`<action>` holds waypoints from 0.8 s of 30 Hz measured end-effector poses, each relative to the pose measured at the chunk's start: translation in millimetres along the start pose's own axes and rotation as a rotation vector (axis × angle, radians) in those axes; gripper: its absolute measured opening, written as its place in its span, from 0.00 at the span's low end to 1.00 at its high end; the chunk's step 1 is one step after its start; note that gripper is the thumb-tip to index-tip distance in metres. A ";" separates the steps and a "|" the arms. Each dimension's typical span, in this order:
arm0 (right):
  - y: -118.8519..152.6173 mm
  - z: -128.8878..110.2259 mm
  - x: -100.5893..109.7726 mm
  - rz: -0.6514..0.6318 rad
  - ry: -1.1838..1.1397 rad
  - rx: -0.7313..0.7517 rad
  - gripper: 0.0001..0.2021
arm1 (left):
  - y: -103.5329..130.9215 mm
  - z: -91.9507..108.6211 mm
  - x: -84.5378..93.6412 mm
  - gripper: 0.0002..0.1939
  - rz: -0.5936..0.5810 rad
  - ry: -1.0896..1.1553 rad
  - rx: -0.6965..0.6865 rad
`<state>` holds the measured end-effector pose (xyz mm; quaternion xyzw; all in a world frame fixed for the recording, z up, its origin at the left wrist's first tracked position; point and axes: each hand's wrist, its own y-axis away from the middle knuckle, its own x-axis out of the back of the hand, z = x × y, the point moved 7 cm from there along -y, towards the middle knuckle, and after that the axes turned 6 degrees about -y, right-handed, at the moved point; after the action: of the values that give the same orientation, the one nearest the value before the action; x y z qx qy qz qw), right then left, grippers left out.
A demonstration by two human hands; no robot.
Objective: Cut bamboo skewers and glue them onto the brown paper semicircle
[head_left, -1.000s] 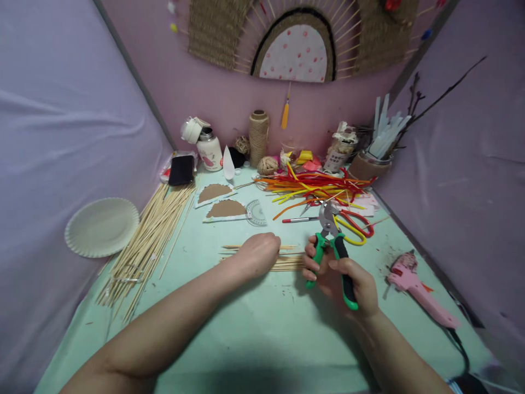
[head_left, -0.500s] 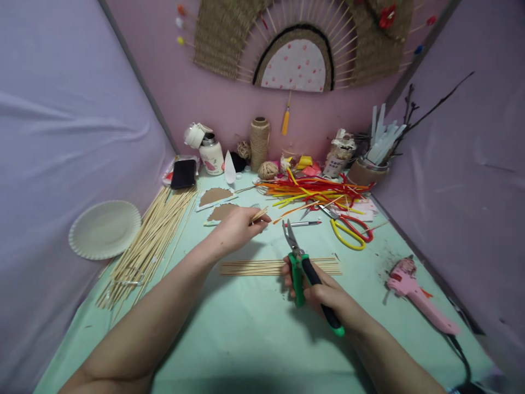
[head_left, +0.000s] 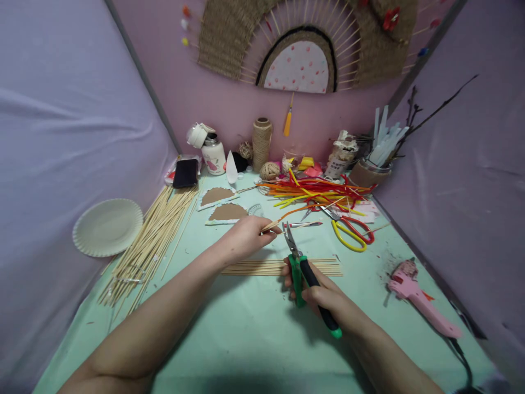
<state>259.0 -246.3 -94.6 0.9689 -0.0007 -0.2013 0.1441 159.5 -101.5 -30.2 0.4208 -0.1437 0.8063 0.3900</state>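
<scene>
My left hand (head_left: 251, 236) is closed on short pieces of bamboo stick (head_left: 269, 225), whose ends poke out past the fingers. Its fingertips are close to the blade tips of the pruning shears (head_left: 292, 241). Those shears, with green and black handles, are gripped by my right hand (head_left: 322, 293); the blades point away from me and stand slightly apart. Below both hands lies a row of long bamboo sticks (head_left: 246, 267), side by side on the table, partly covered by my right hand. Beyond my left hand are two brown half-round cardboard pieces (head_left: 227, 212) with pale edges.
A bundle of long sticks (head_left: 151, 241) and a paper plate (head_left: 109, 227) lie left. Behind are red and yellow pipe cleaners (head_left: 311, 191), a twine spool (head_left: 261, 145) and a bottle (head_left: 214, 156). Scissors (head_left: 348, 230) and a pink glue gun (head_left: 422, 301) are right.
My left hand has moved right, bringing the short bamboo sticks up to the shears' blades. My right hand and the shears have stayed nearly in place. The view has shifted slightly.
</scene>
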 end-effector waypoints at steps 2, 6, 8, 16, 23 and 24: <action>0.4 -1.0 -0.6 0.005 0.001 -0.017 0.20 | -0.2 1.6 -1.5 0.14 -0.002 -0.005 -0.009; 0.5 -1.5 -1.5 0.005 -0.002 -0.028 0.20 | -0.3 4.2 -4.2 0.15 -0.001 -0.003 -0.042; 0.0 -0.1 -0.5 0.011 -0.007 -0.020 0.20 | 0.2 5.0 -5.3 0.15 -0.003 0.002 -0.051; -0.3 -3.2 -2.9 0.019 -0.004 -0.035 0.19 | 4.9 10.9 -5.8 0.15 -0.010 0.016 -0.030; 0.1 -5.8 -4.6 0.036 -0.003 -0.041 0.19 | 6.3 13.4 -4.3 0.15 -0.010 0.002 -0.028; -0.1 -5.4 -4.5 0.033 0.000 -0.039 0.19 | 6.4 13.4 -4.3 0.15 -0.008 0.003 -0.031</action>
<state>256.9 -244.4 -88.2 0.9657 -0.0128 -0.1989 0.1663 163.7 -115.5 -24.9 0.4141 -0.1537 0.8032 0.3998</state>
